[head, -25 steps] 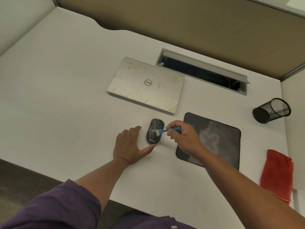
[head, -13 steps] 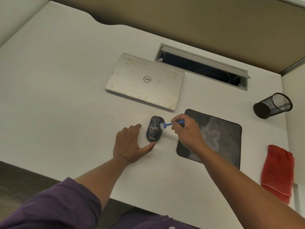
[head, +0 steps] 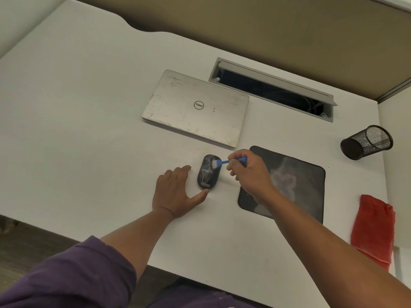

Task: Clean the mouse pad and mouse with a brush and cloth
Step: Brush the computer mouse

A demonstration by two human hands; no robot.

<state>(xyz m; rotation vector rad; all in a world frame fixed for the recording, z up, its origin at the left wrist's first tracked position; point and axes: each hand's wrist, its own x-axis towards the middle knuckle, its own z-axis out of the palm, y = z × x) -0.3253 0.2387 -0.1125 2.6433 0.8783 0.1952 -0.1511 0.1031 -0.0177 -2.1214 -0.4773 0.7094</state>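
Observation:
A black dusty mouse [head: 208, 175] lies on the white desk [head: 77, 130], left of the black mouse pad [head: 298, 185], which carries pale smears. My right hand [head: 249, 172] pinches a small blue brush [head: 224, 162], whose white bristles touch the far right part of the mouse. My left hand [head: 175, 190] lies flat on the desk beside the mouse, fingers straight, with the thumb tip at the mouse's near end. A red cloth [head: 373, 230] lies at the right edge of the desk.
A closed silver laptop [head: 195, 107] sits behind the mouse. Behind it is an open cable slot [head: 273, 90] in the desk. A black mesh pen cup [head: 367, 142] lies tipped over at the right. A partition wall runs along the back.
The brush head has moved from the mouse's near middle up to its far right part. My left hand stays in the same place beside the mouse.

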